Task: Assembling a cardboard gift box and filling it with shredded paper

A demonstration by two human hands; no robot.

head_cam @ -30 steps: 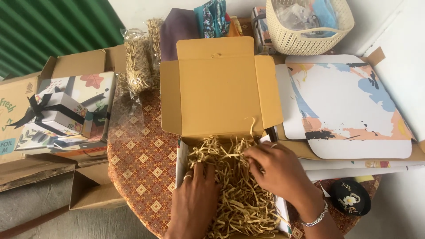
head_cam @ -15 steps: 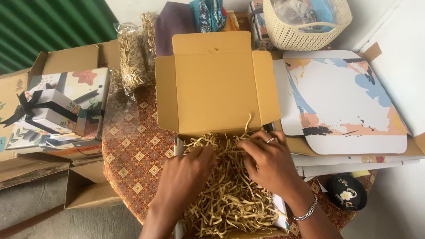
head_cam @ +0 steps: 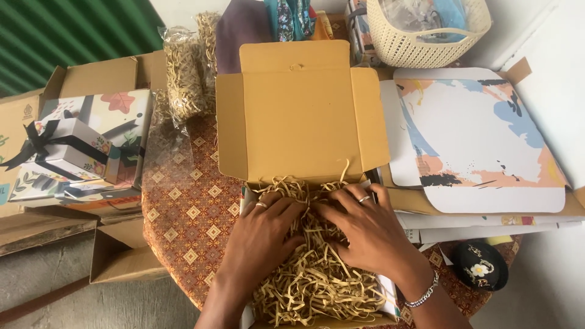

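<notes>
An open cardboard box lies on the round table, its tan lid (head_cam: 298,116) folded back away from me. The box is full of tan shredded paper filling (head_cam: 317,283). My left hand (head_cam: 262,234) rests palm down on the filling at the box's left side, fingers spread, a ring on one finger. My right hand (head_cam: 365,231) presses flat on the filling at the right side, with a ring and a wrist bracelet. Both hands touch the shreds near the far edge of the box, fingertips almost meeting.
A patterned brown tablecloth (head_cam: 183,213) covers the table. Clear bags of shredded paper (head_cam: 183,76) stand at the back left. Floral gift boxes with a black ribbon (head_cam: 79,146) sit left. Printed flat sheets (head_cam: 481,140) lie right, a cream basket (head_cam: 426,30) behind them, a small black round item (head_cam: 481,265) near right.
Both hands have slid forward over the filling toward the lid hinge and flattened, coming closer together. The view has tilted slightly.
</notes>
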